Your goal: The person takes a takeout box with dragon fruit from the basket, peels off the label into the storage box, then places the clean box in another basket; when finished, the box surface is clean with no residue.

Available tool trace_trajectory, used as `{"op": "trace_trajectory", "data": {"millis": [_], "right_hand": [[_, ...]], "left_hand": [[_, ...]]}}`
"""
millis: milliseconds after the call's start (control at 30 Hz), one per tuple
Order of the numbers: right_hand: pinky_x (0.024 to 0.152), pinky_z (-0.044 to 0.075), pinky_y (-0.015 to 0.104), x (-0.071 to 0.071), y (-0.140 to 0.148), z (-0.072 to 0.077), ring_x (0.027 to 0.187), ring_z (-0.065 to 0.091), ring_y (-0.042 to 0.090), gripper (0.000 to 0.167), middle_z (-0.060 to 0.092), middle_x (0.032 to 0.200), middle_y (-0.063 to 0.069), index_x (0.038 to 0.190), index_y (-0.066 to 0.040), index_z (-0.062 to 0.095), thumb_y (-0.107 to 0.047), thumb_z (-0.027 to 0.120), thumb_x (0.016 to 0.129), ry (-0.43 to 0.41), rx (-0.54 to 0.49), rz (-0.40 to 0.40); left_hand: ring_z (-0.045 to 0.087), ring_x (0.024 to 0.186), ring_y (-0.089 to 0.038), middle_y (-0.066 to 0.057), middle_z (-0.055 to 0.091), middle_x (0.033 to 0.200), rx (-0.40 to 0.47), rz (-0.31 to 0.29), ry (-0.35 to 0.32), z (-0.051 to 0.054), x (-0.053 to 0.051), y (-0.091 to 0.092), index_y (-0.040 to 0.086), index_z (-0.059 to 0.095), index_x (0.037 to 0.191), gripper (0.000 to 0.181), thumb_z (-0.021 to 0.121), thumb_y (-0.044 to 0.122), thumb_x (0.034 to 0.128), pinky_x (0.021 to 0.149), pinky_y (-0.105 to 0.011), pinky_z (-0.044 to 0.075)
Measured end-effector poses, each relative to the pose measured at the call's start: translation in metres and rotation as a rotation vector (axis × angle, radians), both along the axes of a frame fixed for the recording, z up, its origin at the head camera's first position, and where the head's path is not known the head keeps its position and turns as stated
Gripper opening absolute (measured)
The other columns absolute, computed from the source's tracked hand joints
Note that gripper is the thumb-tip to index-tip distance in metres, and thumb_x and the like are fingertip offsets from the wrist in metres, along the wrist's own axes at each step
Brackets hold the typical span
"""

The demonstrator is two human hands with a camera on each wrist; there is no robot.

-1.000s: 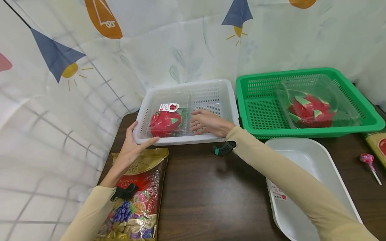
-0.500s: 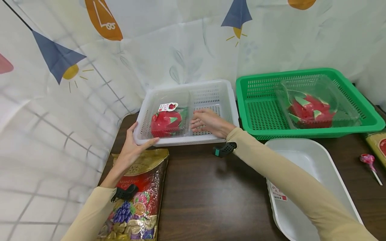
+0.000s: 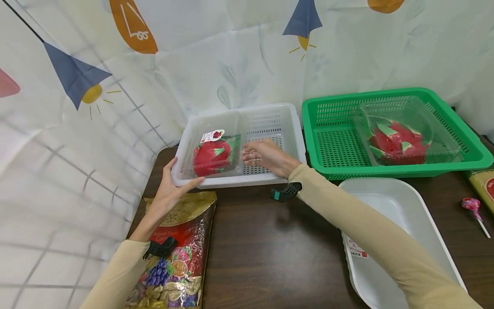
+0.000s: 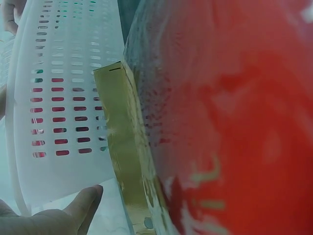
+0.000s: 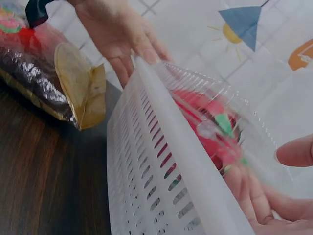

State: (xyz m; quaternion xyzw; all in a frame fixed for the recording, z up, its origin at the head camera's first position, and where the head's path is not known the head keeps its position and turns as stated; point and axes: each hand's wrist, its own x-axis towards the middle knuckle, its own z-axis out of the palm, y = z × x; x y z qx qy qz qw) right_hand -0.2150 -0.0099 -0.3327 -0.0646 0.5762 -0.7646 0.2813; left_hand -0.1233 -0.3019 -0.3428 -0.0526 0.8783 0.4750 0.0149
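At the front left corner of a white plastic basket (image 3: 239, 181), my left hand (image 3: 164, 195) grips the rim, thumb along the front. The basket holds a clear plastic box (image 3: 210, 122) with a red dragon fruit (image 3: 211, 156) inside and a label on its lid. My right hand (image 3: 267, 158) reaches over the front rim into the basket. Its fingers are extended beside the box's right side, and in the right wrist view the fingers (image 5: 249, 193) appear to touch the box, thumb apart. The left wrist view shows the slotted basket wall (image 4: 54, 112) with fruit behind it.
A mixed fruit candy bag (image 3: 173, 266) lies under my left forearm. To the right stands a green basket (image 3: 335, 148) with another boxed dragon fruit (image 3: 397, 141). A white tray (image 3: 390, 201) is under my right forearm; a lollipop (image 3: 471, 205) lies farther right. A printed curtain hangs behind.
The clear box and its label have shifted slightly left in the basket, with the right fingers following a little. The left hand stays on the basket's corner.
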Motion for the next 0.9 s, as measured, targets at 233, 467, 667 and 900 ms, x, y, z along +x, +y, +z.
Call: {"op": "trace_trajectory", "data": {"millis": [233,467,667,900], "right_hand": [[0.118,0.039,0.050,0.001,-0.001,0.000,0.128,0.053,0.034,0.041,0.052,0.148,0.019,0.145,0.009,0.053,-0.010,0.049,0.109,0.115,0.061,-0.021],[0.121,0.029,0.060,0.003,0.000,-0.001,0.149,0.033,0.045,0.045,0.039,0.160,0.015,0.151,-0.003,0.050,-0.012,0.051,0.107,0.133,0.058,0.010],[0.116,0.035,0.065,0.002,-0.004,0.000,0.145,0.036,0.053,0.050,0.032,0.164,0.015,0.155,-0.015,0.042,-0.015,0.051,0.106,0.087,0.027,0.064],[0.108,0.044,0.066,0.002,-0.012,0.002,0.131,0.052,0.056,0.054,0.033,0.158,0.024,0.156,-0.022,0.031,-0.019,0.052,0.107,0.042,-0.037,0.070]], "left_hand": [[0.034,0.141,-0.040,-0.024,0.019,0.166,-0.005,0.005,0.002,0.000,0.000,0.000,0.012,-0.004,0.167,0.114,0.079,0.037,0.0931,0.115,-0.059,0.032],[0.034,0.143,-0.038,-0.023,0.018,0.167,0.004,0.007,-0.005,-0.002,-0.002,-0.001,0.014,-0.006,0.167,0.113,0.078,0.032,0.0938,0.115,-0.057,0.031],[0.033,0.143,-0.037,-0.023,0.018,0.168,0.013,0.010,-0.013,-0.004,-0.003,-0.003,0.015,-0.007,0.167,0.112,0.078,0.029,0.0943,0.116,-0.055,0.031],[0.032,0.142,-0.038,-0.023,0.018,0.167,0.016,0.006,-0.006,-0.004,-0.004,-0.002,0.015,-0.006,0.167,0.111,0.077,0.029,0.0946,0.116,-0.056,0.031]]}}
